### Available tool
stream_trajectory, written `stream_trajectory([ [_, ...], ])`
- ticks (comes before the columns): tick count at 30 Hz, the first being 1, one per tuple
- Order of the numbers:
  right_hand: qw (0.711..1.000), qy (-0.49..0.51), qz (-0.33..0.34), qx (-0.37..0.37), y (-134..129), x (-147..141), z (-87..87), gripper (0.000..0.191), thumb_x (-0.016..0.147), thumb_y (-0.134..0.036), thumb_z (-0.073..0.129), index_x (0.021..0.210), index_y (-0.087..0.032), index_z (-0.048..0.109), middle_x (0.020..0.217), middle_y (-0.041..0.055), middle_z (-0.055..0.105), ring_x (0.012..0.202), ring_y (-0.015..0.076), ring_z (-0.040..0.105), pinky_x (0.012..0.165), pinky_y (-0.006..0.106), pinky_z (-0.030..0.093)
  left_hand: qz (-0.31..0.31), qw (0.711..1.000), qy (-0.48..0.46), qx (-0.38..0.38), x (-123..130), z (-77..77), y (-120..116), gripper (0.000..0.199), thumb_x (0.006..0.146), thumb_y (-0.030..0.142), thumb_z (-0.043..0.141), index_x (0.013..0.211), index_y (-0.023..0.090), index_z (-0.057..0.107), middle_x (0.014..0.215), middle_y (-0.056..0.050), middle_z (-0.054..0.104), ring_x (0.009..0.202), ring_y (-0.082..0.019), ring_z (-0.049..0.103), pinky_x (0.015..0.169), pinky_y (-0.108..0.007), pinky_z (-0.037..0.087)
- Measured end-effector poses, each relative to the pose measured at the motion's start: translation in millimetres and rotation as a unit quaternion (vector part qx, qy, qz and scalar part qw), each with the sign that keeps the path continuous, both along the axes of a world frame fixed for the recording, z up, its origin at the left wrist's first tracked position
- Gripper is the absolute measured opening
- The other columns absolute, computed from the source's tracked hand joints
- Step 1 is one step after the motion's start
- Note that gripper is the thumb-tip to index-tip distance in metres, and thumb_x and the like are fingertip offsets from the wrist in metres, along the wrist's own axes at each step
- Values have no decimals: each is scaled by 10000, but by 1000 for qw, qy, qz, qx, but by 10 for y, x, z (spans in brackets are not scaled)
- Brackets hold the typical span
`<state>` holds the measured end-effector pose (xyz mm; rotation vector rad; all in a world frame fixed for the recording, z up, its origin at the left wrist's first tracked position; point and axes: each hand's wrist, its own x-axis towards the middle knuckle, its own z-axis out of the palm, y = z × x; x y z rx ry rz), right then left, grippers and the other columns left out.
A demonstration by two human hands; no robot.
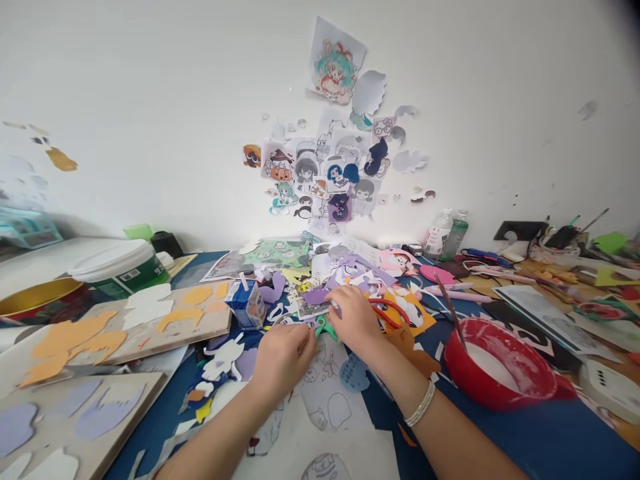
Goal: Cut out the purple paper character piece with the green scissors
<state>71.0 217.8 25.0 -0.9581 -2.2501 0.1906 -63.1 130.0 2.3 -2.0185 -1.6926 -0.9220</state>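
Near the middle of the desk, my left hand (287, 357) is closed in a loose fist beside a small green item (326, 328); what its fingers hold is hidden. My right hand (351, 319) is just to the right and slightly farther away, its fingers bent and pressed together over the scrap pile, with a small pale thing at the fingertips that I cannot make out. The green item shows between both hands. Beneath them lie white sheets with line drawings (340, 408) and a light blue paper cutout (354, 373).
A red bowl (505, 363) of white paste with a brush stands right. Left are boards with orange (75, 340) and purple cutouts (107, 410), a blue drink carton (247, 305) and a white-lidded tub (120, 267). Colored scraps are heaped behind my hands. Bottles (447, 235) stand by the wall.
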Motion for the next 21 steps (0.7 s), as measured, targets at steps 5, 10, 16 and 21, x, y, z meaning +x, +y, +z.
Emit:
stream_trajectory([
  [5, 993, -108, 41, 32, 44, -23, -170, 195, 750, -114, 489, 724, -177, 672, 1133, 45, 591, 1016, 231, 448, 889, 364, 369, 19, 999, -7, -29, 9, 32, -7, 364, 841, 228, 391, 501, 201, 265, 436, 53, 341, 422, -96, 332, 459, -239, 227],
  [10, 994, -90, 51, 44, 97, -31, -254, 249, 778, -97, 462, 856, -180, 683, 1151, 36, 597, 984, 219, 467, 883, 367, 388, 43, 997, -30, -48, -14, 59, 12, 304, 843, 269, 403, 550, 201, 444, 496, 21, 473, 486, -129, 452, 476, -245, 316],
  [16, 997, 6, 60, 51, 118, -37, -197, 342, 767, -58, 453, 1020, -177, 651, 1074, 46, 635, 1005, 208, 489, 893, 362, 408, 43, 996, -69, -37, -125, 32, 86, 258, 835, 238, 399, 989, 152, 588, 1007, -113, 634, 954, -232, 569, 827, -374, 459],
  [21, 996, 46, 68, 43, 114, -39, -160, 370, 751, -29, 433, 992, -189, 663, 1049, 42, 644, 981, 196, 504, 913, 365, 397, 60, 991, -104, -59, -207, -38, 150, 353, 808, 216, 430, 1131, 141, 551, 1127, -138, 593, 1051, -271, 537, 891, -449, 444],
])
